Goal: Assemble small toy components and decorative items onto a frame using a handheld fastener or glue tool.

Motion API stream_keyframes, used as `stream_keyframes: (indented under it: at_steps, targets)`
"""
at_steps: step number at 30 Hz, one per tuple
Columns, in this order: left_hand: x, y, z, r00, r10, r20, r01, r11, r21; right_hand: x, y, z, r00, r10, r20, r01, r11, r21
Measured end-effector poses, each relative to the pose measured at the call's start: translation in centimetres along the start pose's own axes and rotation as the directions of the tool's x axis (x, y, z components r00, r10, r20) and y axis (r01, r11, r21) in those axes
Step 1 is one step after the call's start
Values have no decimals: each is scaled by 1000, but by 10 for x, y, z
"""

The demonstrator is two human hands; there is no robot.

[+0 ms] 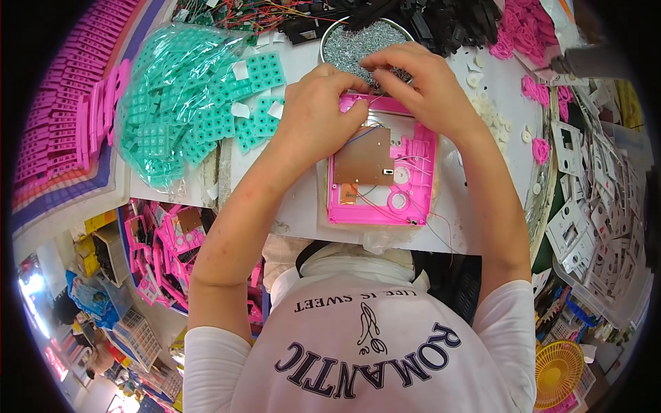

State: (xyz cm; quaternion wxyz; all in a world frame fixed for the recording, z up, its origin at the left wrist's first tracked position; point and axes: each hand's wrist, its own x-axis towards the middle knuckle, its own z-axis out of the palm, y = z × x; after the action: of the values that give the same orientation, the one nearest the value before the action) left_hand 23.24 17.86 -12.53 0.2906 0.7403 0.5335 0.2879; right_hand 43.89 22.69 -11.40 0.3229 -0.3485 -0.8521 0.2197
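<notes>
A pink plastic casing [420,172] lies on the white work surface in front of me, with a brown circuit board [365,158], thin wires and a white wheel inside it. At its far left corner, my left hand [320,107] is closed, with thumb and forefinger on either side of the pink edge. My right hand [430,86] hovers over the casing's far edge and the near rim of a round bowl of small metal screws [365,45]. Its thumb and forefinger are bent and slightly apart, with nothing visible between them. The other fingertips are partly hidden.
Left of the casing lie a clear bag of turquoise button pads [165,103] and loose pads [265,72]. Pink parts [58,103] fill the far left. Black parts [454,27] and pink cord bundles [527,31] lie behind. White panels [575,227] fill a bin at right.
</notes>
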Motion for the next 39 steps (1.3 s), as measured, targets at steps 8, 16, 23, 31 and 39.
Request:
stream_keyframes:
  at_steps: [8,16,23,31,39]
  targets:
    - [19,3,-13,955,257,-150,-237,962,137,-48,-38,-16,998,59,10,-55,963,-263]
    - [29,22,2,920,383,86,-381,820,427,-59,-66,-17,983,93,161,-34,940,-338]
    - [18,9,-13,713,688,136,-701,698,144,-72,-73,-14,963,231,138,-169,919,-357]
    - [9,20,-13,905,373,206,-389,920,40,-78,-88,-12,941,290,174,-217,913,-347]
    - [11,28,1,812,530,246,-578,788,210,-80,-91,-10,948,315,44,-293,918,-269]
